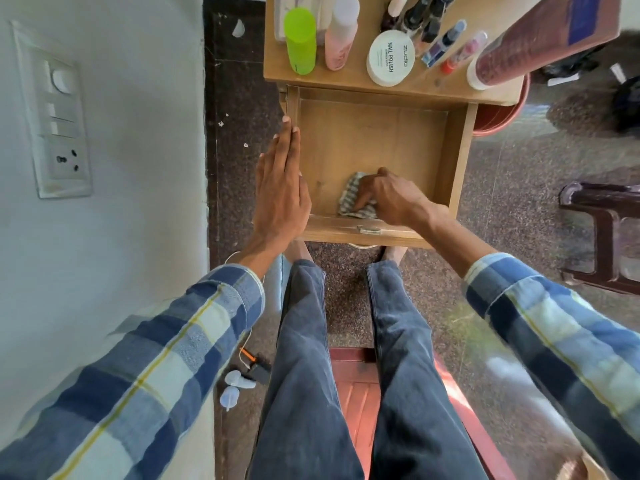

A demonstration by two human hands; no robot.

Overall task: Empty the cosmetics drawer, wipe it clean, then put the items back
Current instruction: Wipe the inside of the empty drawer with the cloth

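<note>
Striped cloth (353, 195) is bunched under my right hand (391, 199) down in the near part of the drawer (453, 161), fingers curled over and pressing it flat against the wooden bottom, so that hand is gripping the rag and nothing else. My left hand (282, 188) is the opposite deal: fingers straight and together, lying along the drawer's left wall with the fingertips near the back corner, holding nothing, just steadying the box as far as I can judge. The drawer itself is pulled well out and has only the rag inside, so I'd say we're in the wiping stage, with putting stuff back not started. The rag looks soft and floppy, so it should fold wherever I push it; a flat palm on top is probably better than pinching a corner, otherwise it just trails. All the cosmetics are parked on the cabinet top (277, 69) behind the drawer: a green bottle (300, 39), a pink bottle (341, 32), a white nail polish tub (390, 58), a cluster of little dark-capped bottles (420, 19) and a big maroon bottle (540, 32) lying on its side. Those small ones look like glass and tippy, so I'd grab them by the body one at a time. The tub should be easy by its rim.
</note>
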